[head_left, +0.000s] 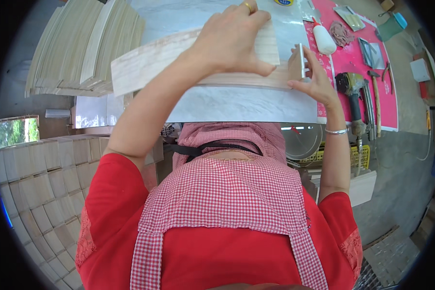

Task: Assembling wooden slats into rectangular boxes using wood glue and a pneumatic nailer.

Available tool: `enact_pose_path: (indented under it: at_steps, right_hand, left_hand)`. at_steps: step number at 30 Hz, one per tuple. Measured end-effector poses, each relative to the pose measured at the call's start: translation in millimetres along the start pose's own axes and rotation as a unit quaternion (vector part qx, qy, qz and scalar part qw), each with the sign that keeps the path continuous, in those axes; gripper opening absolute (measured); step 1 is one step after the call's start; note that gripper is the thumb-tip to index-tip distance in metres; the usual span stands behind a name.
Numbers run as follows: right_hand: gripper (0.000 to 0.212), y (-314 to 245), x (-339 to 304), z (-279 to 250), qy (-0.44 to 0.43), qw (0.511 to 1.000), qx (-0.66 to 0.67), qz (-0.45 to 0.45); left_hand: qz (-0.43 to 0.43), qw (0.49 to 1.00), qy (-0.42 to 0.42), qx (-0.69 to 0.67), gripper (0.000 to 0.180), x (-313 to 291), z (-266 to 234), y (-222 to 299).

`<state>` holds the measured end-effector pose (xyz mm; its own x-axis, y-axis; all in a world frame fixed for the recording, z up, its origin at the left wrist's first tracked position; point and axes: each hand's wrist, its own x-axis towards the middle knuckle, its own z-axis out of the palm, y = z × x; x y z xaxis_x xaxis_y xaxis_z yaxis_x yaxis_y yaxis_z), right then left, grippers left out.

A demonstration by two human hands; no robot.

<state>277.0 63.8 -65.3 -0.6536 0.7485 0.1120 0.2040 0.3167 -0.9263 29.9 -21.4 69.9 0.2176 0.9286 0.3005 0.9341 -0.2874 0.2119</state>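
Note:
My left hand (229,41) reaches across a long pale wooden board (154,63) and grips it, thumb on the near side and fingers over the far edge. Another light wooden strip (241,79) lies along the near side of that board, above the table. At the right end of the boards, my right hand (319,79) holds a small upright wooden end piece (295,66) with a bright, pale edge between thumb and fingers. The piece stands close to the strip's end; whether they touch is hard to tell.
Tall stacks of thin boards (89,43) stand at the far left, with piled wooden boxes (48,193) below. On pink sheeting at right lie a white glue bottle (325,39), a crumpled rag (341,34), a nail gun (355,96) and a hammer (376,99).

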Motion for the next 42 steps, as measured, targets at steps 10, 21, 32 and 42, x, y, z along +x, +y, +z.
enact_pose_path:
  at_steps: [10,21,32,42]
  right_hand:
    - [0.099,-26.3,-21.0,57.9,-0.03,0.999,0.024,-0.011]
    - [0.101,-26.4,-23.9,65.6,-0.015,0.999,0.029,-0.027]
    - [0.102,-21.6,-24.3,67.6,-0.007,0.998,0.033,-0.045]
    - [0.094,-28.9,-24.8,64.1,-0.012,0.999,0.031,-0.029]
  left_hand:
    - [0.009,0.998,-0.038,-0.047,0.082,-31.3,30.6,11.0]
    - [-0.041,0.992,-0.049,-0.111,0.086,-49.2,41.7,19.4]
    - [-0.042,0.991,-0.059,-0.113,0.086,-46.6,48.3,17.4]
    - [-0.043,0.991,-0.066,-0.108,0.085,-44.0,49.3,18.3]
